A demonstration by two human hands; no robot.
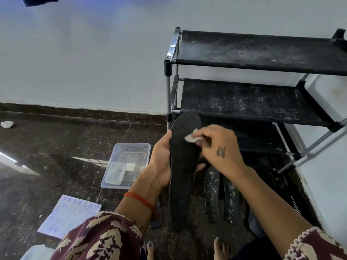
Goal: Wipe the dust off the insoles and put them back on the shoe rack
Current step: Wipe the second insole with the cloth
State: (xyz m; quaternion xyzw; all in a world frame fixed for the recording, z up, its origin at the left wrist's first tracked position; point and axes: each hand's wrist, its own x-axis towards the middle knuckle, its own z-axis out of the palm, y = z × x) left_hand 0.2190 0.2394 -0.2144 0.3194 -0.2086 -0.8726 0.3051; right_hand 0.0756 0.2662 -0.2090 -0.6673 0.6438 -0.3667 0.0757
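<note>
My left hand [161, 158] grips a long black insole [183, 177] by its left edge and holds it upright in front of me. My right hand [220, 149] pinches a small grey-white cloth [192, 138] and presses it on the insole's upper part. Two more black insoles [222, 196], speckled with white dust, lie side by side on the floor to the right. The black shoe rack [261, 102] stands at the right against the wall, its dusty fabric shelves bare.
A clear plastic tub [129, 152] holding a smaller container [115, 173] sits on the dark stone floor to the left. A patterned sheet [69, 215] lies nearer me, a crumpled white wad [7, 124] at far left. My bare toes [221, 246] show at the bottom.
</note>
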